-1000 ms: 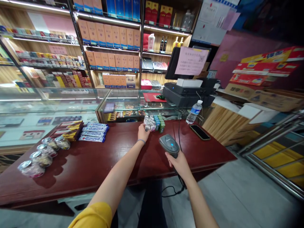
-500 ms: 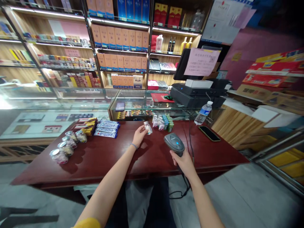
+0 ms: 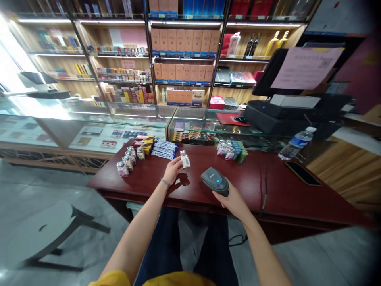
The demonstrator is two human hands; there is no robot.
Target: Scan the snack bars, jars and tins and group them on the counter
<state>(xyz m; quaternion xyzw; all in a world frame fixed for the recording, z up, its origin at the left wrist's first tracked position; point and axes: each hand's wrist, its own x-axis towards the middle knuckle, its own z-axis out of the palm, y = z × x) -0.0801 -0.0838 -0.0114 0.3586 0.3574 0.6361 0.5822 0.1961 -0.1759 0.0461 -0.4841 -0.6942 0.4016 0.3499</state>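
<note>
Dark-red table (image 3: 247, 180) | left hand (image 3: 173, 171): holding small clear jar (image 3: 183, 155), pale contents (image 3: 186, 162) inside | right hand (image 3: 233, 198): holding scanner (image 3: 213, 179)

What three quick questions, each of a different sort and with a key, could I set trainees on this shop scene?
1. Multiple choice: what does the right hand hold?
A) a pen
B) a scanner
C) a cup

2. True or false: the left hand is empty.

3. Fill the gap: near the bottle, a ____ lies flat on the table.

Key:
1. B
2. False; it holds a small jar.
3. phone
</note>
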